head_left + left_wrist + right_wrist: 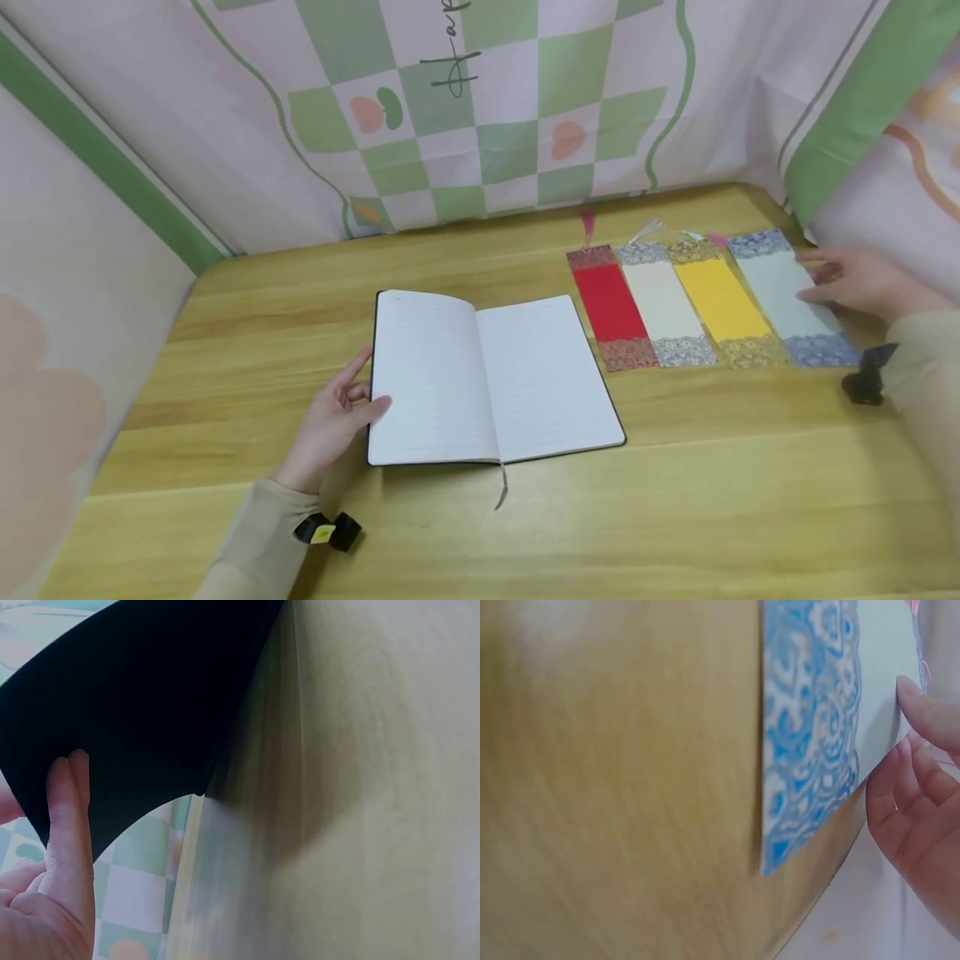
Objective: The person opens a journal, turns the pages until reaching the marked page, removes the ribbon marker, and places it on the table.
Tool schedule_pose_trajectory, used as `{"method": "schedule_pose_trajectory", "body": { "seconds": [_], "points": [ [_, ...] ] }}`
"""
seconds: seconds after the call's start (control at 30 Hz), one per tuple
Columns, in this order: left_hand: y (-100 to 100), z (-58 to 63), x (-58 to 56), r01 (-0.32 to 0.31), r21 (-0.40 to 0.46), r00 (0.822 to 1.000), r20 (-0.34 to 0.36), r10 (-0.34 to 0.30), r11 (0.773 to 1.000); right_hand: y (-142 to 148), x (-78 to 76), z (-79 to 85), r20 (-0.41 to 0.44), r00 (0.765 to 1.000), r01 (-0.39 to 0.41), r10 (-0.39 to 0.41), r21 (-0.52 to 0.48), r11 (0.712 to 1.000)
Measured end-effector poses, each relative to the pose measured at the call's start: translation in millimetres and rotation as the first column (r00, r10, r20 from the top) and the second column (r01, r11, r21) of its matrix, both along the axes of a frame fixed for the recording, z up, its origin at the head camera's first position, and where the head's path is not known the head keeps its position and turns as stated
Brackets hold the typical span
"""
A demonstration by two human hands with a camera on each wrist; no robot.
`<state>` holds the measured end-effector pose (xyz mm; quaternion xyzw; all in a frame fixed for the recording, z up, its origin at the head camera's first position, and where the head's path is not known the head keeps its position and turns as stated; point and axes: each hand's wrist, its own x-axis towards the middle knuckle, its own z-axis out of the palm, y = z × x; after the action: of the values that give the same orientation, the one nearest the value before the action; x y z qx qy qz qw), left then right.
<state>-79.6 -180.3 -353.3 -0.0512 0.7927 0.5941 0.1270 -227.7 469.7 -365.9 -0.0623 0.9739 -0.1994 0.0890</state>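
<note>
An open notebook (pixel 431 375) with blank-looking white pages lies in the middle of the table. My left hand (pixel 330 425) grips its left edge, thumb on the page and fingers behind the black cover (pixel 150 690), which is raised off the wood in the left wrist view. On the right, a pale blue bookmark (pixel 783 287) with blue patterned ends is pinched at its right edge by my right hand (pixel 862 283). The thumb (pixel 928 716) lies on its face; the other fingertips are partly hidden at the edge.
Beside the blue bookmark lie a yellow bookmark (pixel 720 296), a white bookmark (pixel 663 300) and a red bookmark (pixel 611 300), tassels toward the back. A ribbon (pixel 503 487) hangs from the notebook's spine. Patterned cloth (pixel 510 108) borders the wooden table (pixel 562 533).
</note>
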Motion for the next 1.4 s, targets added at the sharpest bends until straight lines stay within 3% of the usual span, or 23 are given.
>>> {"method": "schedule_pose_trajectory", "body": {
  "seconds": [0.2,0.37,0.57,0.67,0.73,0.87,1.0,1.07,1.27,1.4],
  "points": [
    [1,0.3,0.2,-0.001,-0.009,1.0,-0.004,0.001,1.0,-1,2.0,1.0,0.015,1.0,0.021,-0.02,-0.026,0.999],
    [1,0.9,-0.5,-0.006,-0.01,1.0,-0.012,0.006,1.0,-9,6.5,3.3,-0.006,0.997,0.081,-0.082,-0.125,0.989],
    [0,1.7,-0.2,-0.01,0.002,1.0,-0.012,0.01,1.0,-60,6.5,18.6,-0.004,0.998,0.058,-0.061,-0.244,0.968],
    [0,1.5,-0.3,-0.006,0.002,1.0,-0.013,0.006,1.0,-97,8.0,21.6,-0.018,0.999,0.024,-0.033,-0.336,0.941],
    [0,1.0,-0.5,-0.003,0.001,1.0,-0.015,0.003,1.0,-125,13.1,22.6,-0.046,0.999,-0.023,0.004,-0.409,0.912],
    [0,0.5,-0.2,-0.002,0.004,1.0,-0.019,0.002,1.0,-183,32.2,24.7,-0.044,0.99,-0.137,0.131,-0.438,0.888],
    [1,1.0,0.3,-0.002,0.014,1.0,-0.025,0.003,1.0,-233,53.7,28.2,0.003,0.965,-0.239,0.263,-0.409,0.881],
    [2,1.5,0.8,-0.002,0.017,1.0,-0.028,0.002,1.0,-254,60.2,30.9,0.026,0.948,-0.275,0.316,-0.429,0.86],
    [3,4.8,1.1,0.014,0.026,0.999,-0.047,-0.013,1.0,-302,63.8,40.7,0.008,0.907,-0.359,0.42,-0.504,0.786],
    [6,8.3,-0.6,0.031,0.04,0.998,-0.059,-0.028,0.999,-333,65.8,45.0,0.03,0.887,-0.38,0.461,-0.52,0.765]
  ]
}}
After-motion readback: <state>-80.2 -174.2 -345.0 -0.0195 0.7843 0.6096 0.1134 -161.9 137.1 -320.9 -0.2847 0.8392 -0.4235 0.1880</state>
